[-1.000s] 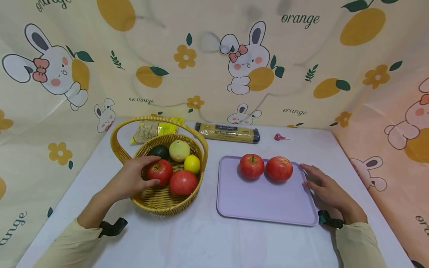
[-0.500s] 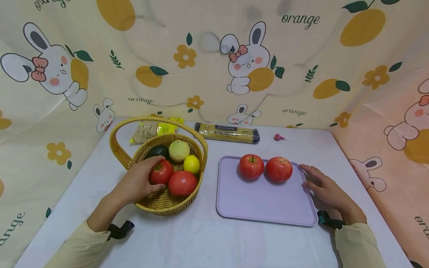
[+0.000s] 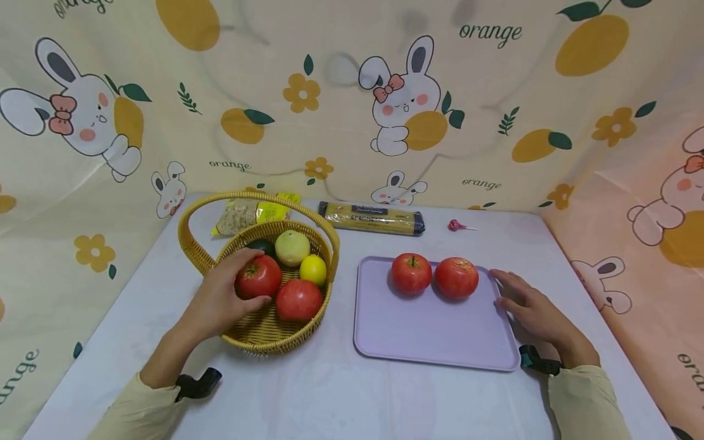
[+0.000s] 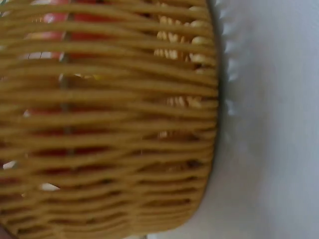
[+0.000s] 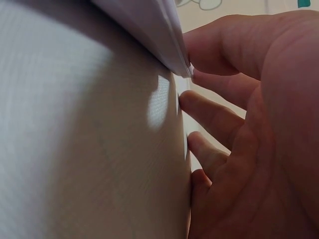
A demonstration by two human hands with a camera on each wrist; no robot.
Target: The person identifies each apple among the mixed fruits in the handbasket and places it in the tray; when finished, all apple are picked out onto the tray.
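Observation:
In the head view my left hand (image 3: pixel 222 292) grips a red tomato (image 3: pixel 258 277) inside the yellow wicker basket (image 3: pixel 269 346), thumb on the near side and fingers on the far side. Beside it lie a larger pinkish-red tomato (image 3: pixel 299 300), a yellow lemon (image 3: pixel 313 270), a pale green round fruit (image 3: pixel 293 248) and a partly hidden dark green avocado (image 3: pixel 261 246). The left wrist view is filled by the basket's woven wall (image 4: pixel 109 119); the hand is hidden there. My right hand (image 3: pixel 530 308) rests against the right edge of a lilac tray (image 3: pixel 434 333), fingers loosely extended and thumb at its rim.
Two red apples (image 3: pixel 411 274) sit at the tray's far side. Behind the basket lies a yellow-labelled bag (image 3: pixel 242 217). A spaghetti pack (image 3: pixel 371 219) and a lollipop (image 3: pixel 454 225) lie along the back. The basket's tall handle (image 3: pixel 258 197) arches over its far side.
My left hand first moved right around the tomato in the basket, then raised it slightly up and leftward, covering more of the avocado. The right hand and tray have stayed in place.

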